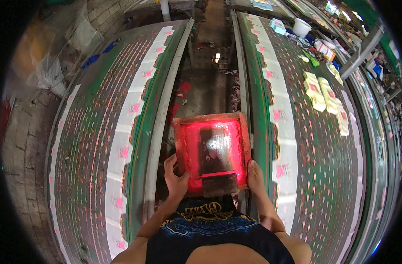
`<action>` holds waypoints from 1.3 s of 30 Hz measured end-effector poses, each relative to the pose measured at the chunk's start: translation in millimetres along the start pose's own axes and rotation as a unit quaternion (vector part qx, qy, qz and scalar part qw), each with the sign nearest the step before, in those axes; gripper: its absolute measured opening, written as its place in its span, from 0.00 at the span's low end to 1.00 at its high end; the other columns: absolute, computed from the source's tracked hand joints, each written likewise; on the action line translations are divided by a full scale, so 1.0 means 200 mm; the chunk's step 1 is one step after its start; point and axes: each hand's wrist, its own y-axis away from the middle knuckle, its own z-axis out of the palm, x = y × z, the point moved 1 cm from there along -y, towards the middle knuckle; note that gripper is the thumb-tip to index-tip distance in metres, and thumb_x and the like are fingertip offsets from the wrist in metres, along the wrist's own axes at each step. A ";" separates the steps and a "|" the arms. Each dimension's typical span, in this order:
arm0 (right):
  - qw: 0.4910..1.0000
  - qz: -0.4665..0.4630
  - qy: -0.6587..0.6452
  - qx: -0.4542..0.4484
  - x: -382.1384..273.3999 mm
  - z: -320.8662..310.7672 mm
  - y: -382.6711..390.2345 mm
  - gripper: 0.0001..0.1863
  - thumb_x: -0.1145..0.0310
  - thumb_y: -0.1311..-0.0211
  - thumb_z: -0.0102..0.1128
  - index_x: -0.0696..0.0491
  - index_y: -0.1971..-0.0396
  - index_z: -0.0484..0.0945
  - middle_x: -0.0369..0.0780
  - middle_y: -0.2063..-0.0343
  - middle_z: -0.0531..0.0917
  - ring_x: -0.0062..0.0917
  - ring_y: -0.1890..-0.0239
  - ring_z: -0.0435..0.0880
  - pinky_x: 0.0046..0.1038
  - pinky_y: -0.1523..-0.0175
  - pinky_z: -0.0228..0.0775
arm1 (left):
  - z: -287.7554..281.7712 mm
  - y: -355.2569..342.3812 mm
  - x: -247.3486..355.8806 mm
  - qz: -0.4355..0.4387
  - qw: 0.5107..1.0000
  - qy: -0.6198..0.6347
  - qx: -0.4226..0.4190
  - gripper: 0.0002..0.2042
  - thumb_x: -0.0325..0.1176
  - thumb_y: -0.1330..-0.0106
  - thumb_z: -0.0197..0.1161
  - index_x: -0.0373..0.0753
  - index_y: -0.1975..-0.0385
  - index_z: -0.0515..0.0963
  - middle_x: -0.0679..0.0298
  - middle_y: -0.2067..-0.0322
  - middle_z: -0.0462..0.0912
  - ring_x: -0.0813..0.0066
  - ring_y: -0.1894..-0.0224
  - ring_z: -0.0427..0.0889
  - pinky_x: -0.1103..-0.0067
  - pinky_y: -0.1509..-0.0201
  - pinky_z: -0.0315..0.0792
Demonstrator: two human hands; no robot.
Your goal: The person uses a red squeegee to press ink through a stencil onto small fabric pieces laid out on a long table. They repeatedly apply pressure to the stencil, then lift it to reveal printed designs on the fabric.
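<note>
Held level in front of my body is a screen printing frame [179, 145] with a worn wooden border. Its mesh is edged in bright pink-red ink around a dark middle, where a small printed figure shows. My left hand [176, 177] grips the frame's left side near the lower corner, thumb on top. On the opposite side my right hand [255, 177] is closed around the lower right edge. A dark, ink-stained squeegee [220, 185] rests across the near end of the frame, touched by neither hand.
Long printing tables run along both sides: the left table [89, 145] and right table [324, 176] carry white fabric strips with pink prints. Cream cloth pieces [326, 94], a white bucket [302, 27] and a metal post [363, 50] are at the right. A narrow aisle [209, 83] lies ahead.
</note>
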 end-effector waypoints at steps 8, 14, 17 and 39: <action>0.992 0.047 -0.107 0.055 -0.04 0.16 -1.01 0.32 0.46 0.17 0.40 0.63 0.53 0.81 0.41 0.63 0.83 0.26 0.58 0.78 0.32 0.49 0.72 | 0.21 -1.09 -0.20 0.073 0.992 0.100 -0.008 0.22 0.17 0.40 0.63 0.33 0.44 0.75 0.50 0.41 0.73 0.57 0.36 0.73 0.65 0.29 0.67; 0.978 0.112 -0.133 0.119 -0.30 0.18 -1.74 0.33 0.45 0.17 0.40 0.63 0.48 0.81 0.40 0.61 0.85 0.26 0.61 0.80 0.31 0.54 0.73 | 0.27 -2.02 0.41 0.278 0.906 0.286 -0.145 0.20 0.15 0.37 0.59 0.35 0.45 0.73 0.51 0.48 0.79 0.55 0.43 0.80 0.59 0.34 0.71; 0.968 0.156 -0.129 0.147 -0.49 0.18 -2.05 0.35 0.43 0.18 0.40 0.63 0.42 0.78 0.42 0.56 0.85 0.28 0.60 0.83 0.30 0.53 0.75 | 0.40 -2.41 0.68 0.357 0.816 0.398 -0.220 0.10 0.27 0.31 0.63 0.39 0.53 0.72 0.57 0.59 0.80 0.58 0.51 0.82 0.61 0.43 0.75; 0.957 0.181 -0.140 0.178 -0.86 0.10 -5.02 0.37 0.39 0.21 0.41 0.63 0.44 0.79 0.44 0.53 0.84 0.29 0.53 0.82 0.32 0.47 0.73 | 1.98 -5.09 0.89 0.527 0.637 -0.094 -0.554 0.09 0.42 0.36 0.62 0.47 0.76 0.81 0.71 0.68 0.79 0.73 0.67 0.75 0.69 0.48 0.68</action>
